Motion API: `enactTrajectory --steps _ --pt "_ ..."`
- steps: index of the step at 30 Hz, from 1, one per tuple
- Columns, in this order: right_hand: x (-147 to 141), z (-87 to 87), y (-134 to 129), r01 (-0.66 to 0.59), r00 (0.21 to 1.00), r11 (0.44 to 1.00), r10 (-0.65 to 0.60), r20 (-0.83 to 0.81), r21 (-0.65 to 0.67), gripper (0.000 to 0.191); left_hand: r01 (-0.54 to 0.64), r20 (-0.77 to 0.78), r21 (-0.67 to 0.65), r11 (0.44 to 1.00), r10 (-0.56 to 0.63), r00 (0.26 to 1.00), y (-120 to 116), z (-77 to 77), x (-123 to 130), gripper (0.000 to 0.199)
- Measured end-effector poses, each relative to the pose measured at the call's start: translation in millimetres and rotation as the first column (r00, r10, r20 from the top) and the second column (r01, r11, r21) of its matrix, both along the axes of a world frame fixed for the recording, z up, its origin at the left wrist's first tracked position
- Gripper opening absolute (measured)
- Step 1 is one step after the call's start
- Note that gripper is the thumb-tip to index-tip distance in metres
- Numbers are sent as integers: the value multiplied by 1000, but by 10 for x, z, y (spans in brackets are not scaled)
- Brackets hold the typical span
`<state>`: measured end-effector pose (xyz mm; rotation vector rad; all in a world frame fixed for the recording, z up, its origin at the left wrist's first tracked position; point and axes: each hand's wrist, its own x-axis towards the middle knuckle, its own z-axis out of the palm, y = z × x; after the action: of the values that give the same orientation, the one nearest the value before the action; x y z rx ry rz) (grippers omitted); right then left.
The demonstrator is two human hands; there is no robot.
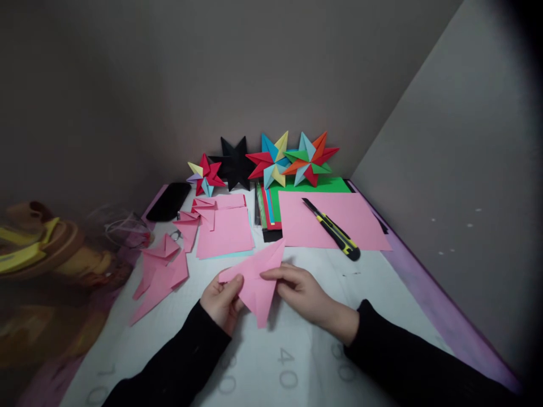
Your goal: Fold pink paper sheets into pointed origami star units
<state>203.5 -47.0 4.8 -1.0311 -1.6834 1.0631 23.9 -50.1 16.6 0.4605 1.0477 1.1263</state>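
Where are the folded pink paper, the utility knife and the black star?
folded pink paper (258,277), head view, middle of the sheet
utility knife (333,229), head view, yellow-black handle
black star (235,163), head view, centre

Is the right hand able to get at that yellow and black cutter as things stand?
Probably yes. The cutter lies uncovered on the big pink sheet, just beyond the right hand, nothing between. But both hands are pinching the folded pink paper, so it must let go first.

Folded paper (258,282) between both hands, knife (333,229) on sheet (331,226) behind, stars (271,161) against wall.
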Motion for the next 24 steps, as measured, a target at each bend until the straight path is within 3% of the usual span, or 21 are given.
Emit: enactTrajectory --steps 4,7,10,13,15,17,20,24 --pt "19 5 21 38 992 999 -43 -122 -39 18 65 -3 60 996 -65 998 -14 -2 -25 50" --pt "52 7 47 37 967 994 -61 -247 -100 14 166 -73 249 954 -152 986 20 9 -120 73" --pt "98 3 72 1 944 987 -54 -325 -161 12 325 -305 461 826 -196 932 102 38 -271 56" --pt "130 4 75 -61 937 981 -7 -348 -185 10 536 -603 571 622 -126 788 192 90 -390 37" --pt "137 6 64 -79 939 980 12 -344 -182 11 615 -680 629 475 -49 732 229 129 -417 35" --pt "136 8 50 -84 942 980 19 -336 -180 13 645 -699 671 366 22 715 240 159 -408 34" --pt "127 5 26 -94 946 980 33 -321 -175 14 660 -707 691 295 84 703 226 176 -375 32" --pt "110 -6 1 -91 955 986 47 -292 -138 16 642 -695 711 287 146 704 200 157 -365 35"
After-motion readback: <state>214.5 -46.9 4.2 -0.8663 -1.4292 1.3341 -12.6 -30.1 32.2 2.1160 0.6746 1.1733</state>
